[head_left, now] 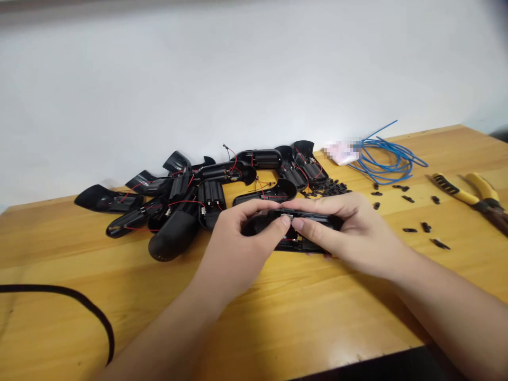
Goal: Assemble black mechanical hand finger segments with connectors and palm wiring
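Observation:
My left hand (238,243) and my right hand (341,233) meet over a black plastic housing (317,220), gripping it from both sides. Their fingertips nearly touch at a small metal part (287,216) set in its middle. Both thumbs and fingers press on the housing, and my fingers hide much of it. Red wires show in a heap of opened black plastic shells (174,203) just beyond my left hand, and one shell (265,193) lies close behind my fingers.
The wooden table (278,328) has a white wall behind it. On the right lie a coil of blue wire (384,164), a blurred white packet (341,152), yellow-handled pliers (472,196) and several small black parts (408,211). A black cable (63,291) curves at the front left.

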`<state>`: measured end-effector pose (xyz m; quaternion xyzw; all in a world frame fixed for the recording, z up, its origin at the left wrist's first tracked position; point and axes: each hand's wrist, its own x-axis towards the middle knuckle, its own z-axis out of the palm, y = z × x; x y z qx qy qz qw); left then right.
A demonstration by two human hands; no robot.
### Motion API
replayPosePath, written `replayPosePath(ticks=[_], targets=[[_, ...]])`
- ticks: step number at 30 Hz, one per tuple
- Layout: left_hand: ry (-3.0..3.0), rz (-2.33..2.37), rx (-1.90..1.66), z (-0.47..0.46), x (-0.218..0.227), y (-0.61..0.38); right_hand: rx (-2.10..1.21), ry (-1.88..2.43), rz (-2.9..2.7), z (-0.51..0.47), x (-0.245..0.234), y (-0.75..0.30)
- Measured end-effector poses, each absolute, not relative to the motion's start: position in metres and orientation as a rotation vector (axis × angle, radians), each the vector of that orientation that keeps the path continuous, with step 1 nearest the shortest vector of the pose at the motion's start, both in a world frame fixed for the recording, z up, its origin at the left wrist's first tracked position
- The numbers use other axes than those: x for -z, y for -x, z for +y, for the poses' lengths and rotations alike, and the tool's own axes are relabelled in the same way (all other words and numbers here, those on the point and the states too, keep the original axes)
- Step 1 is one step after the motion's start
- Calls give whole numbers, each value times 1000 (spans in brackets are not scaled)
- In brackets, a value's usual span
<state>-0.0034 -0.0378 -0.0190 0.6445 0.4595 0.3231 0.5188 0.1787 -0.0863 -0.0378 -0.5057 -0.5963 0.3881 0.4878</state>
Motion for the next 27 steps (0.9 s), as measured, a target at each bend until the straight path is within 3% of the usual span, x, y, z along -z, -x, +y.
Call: replayPosePath(ticks=[27], targets=[[-1534, 1112, -832, -42, 16, 2, -889, 1379, -1506, -87, 34, -180]])
